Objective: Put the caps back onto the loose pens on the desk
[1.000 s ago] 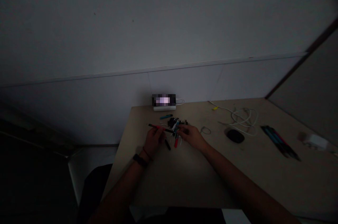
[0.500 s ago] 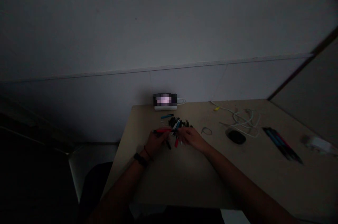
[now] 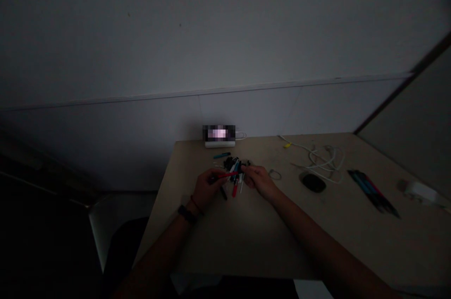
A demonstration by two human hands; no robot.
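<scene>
the left hand [image 3: 207,189] pinches a red pen [image 3: 227,175] between thumb and fingers, its long axis lying nearly level across the desk, the tip pointing right toward a small heap of pens [image 3: 234,171]. the heap sits on a pale desk [image 3: 246,242] between both hands, with the right hand [image 3: 259,181] nearest it, curled against its right side; too dark to tell whether those fingers pinch anything. both forearms reach forward and inward, wrists low over the desk, a black watch [image 3: 186,214] on the left wrist.
</scene>
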